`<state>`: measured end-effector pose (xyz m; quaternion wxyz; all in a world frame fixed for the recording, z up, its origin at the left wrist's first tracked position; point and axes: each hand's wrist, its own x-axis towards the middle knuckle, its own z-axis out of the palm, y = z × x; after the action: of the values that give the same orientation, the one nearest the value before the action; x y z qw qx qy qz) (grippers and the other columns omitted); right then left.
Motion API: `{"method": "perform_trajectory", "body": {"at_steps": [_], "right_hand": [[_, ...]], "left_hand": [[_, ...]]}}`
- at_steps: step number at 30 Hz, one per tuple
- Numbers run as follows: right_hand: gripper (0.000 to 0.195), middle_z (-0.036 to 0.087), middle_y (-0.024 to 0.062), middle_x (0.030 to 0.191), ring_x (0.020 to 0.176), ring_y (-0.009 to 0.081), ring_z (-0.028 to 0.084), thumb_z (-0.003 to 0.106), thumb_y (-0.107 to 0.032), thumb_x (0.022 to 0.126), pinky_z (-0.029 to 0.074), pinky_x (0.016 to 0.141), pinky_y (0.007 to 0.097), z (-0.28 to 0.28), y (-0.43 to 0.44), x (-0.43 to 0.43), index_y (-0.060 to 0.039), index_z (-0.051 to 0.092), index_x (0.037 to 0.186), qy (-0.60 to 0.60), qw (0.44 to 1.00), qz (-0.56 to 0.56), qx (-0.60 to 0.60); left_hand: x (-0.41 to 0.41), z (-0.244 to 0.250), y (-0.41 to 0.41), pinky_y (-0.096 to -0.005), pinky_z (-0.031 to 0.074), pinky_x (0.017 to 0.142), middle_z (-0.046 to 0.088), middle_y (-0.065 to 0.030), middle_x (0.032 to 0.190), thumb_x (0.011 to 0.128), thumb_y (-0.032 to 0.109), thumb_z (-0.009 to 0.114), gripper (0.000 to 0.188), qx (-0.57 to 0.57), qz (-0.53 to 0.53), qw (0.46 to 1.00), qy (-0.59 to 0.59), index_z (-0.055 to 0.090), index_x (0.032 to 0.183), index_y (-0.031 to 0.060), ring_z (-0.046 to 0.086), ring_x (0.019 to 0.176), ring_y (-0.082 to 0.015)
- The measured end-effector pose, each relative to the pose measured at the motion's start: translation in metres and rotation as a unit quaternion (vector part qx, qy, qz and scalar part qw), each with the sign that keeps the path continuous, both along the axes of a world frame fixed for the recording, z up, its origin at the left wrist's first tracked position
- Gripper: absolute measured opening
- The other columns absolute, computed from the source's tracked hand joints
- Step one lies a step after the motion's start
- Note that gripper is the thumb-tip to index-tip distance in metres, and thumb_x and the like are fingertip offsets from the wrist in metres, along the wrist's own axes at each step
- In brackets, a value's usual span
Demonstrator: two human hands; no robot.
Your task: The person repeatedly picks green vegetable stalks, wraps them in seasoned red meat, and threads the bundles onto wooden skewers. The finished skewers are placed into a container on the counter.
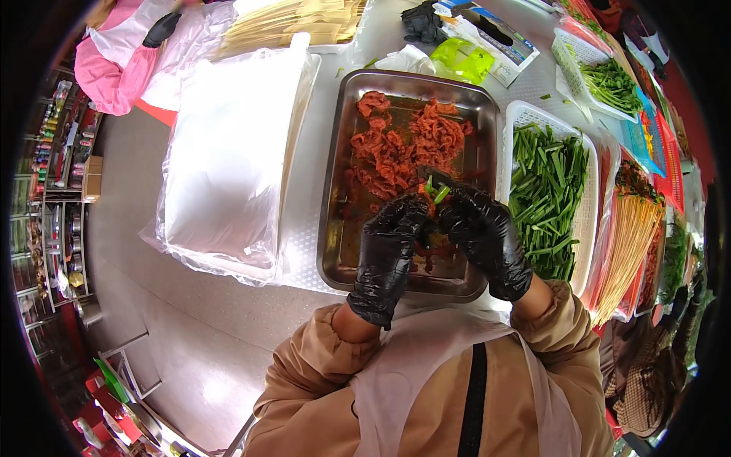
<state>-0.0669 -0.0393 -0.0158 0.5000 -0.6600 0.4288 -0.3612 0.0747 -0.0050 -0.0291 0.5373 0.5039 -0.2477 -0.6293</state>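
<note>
Both my hands, in black disposable gloves, meet over the near part of a steel tray (411, 291). Between the fingertips of my left hand (394, 245) and my right hand (482, 231) is a small bundle of cut green stalks (437, 191) with some red meat against it. The fingers hide most of this bundle. Red marinated meat slices (437, 134) lie heaped in the tray's far half, with brownish liquid around them. Just right of the tray, a white plastic basket (591, 188) holds many cut green stalks (545, 194).
Left of the tray stands a white plastic-covered stack (223, 160). Farther back are skewered flat yellowish sheets (320, 20), a glove box (508, 54) and bright green plastic (462, 57). Bamboo skewers (625, 245) lie right. A co-worker's pink sleeve (117, 80) shows upper left.
</note>
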Motion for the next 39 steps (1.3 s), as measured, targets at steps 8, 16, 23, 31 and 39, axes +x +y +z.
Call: {"method": "perform_trajectory", "body": {"at_steps": [8,16,23,31,39], "right_hand": [[0.035,0.061,0.0116,0.095,0.072,0.0158,0.057,0.054,-0.005,0.082,0.047,0.069,0.0283,0.010,-0.003,-0.004,-0.0084,0.052,0.117,0.022,0.999,0.015,0.038],[0.037,0.057,0.0029,0.079,0.067,0.0084,0.052,0.055,0.006,0.078,0.045,0.062,0.0226,-0.008,-0.004,-0.023,-0.0044,0.049,0.113,-0.192,0.960,0.047,0.200],[0.042,0.055,-0.0012,0.079,0.069,0.0053,0.050,0.057,0.002,0.075,0.044,0.065,0.0204,0.003,-0.009,-0.028,-0.0041,0.049,0.116,-0.151,0.957,0.088,0.232],[0.031,0.053,-0.0029,0.086,0.073,0.0025,0.046,0.053,0.008,0.076,0.041,0.067,0.0183,0.009,-0.006,-0.024,-0.0034,0.056,0.105,-0.143,0.966,0.042,0.210],[0.036,0.055,0.0007,0.098,0.081,0.0087,0.052,0.052,0.010,0.078,0.044,0.071,0.0215,0.000,0.000,-0.020,-0.0056,0.054,0.111,-0.091,0.995,0.037,0.022]], "left_hand": [[-0.001,0.000,0.003,-0.0191,0.042,0.053,0.059,-0.0017,0.076,0.084,0.015,0.057,0.018,0.004,-0.023,0.999,0.032,0.058,0.096,0.0019,0.053,0.064,-0.0069],[0.001,-0.002,0.006,-0.0193,0.040,0.052,0.058,-0.0007,0.075,0.084,0.011,0.056,0.019,-0.131,-0.076,0.986,-0.074,0.058,0.098,0.0000,0.049,0.060,-0.0053],[-0.003,0.015,0.005,-0.0197,0.040,0.052,0.058,-0.0012,0.075,0.084,0.009,0.054,0.016,-0.044,-0.081,0.994,-0.061,0.060,0.097,0.0004,0.047,0.059,-0.0053],[-0.006,0.006,0.002,-0.0208,0.043,0.055,0.058,-0.0026,0.085,0.082,0.001,0.053,0.026,-0.033,-0.058,0.998,0.007,0.053,0.108,0.0019,0.050,0.065,-0.0061],[-0.011,0.010,0.005,-0.0213,0.045,0.058,0.058,-0.0029,0.086,0.083,0.003,0.055,0.017,-0.027,-0.003,0.997,0.067,0.055,0.100,0.0032,0.054,0.068,-0.0094]]}}
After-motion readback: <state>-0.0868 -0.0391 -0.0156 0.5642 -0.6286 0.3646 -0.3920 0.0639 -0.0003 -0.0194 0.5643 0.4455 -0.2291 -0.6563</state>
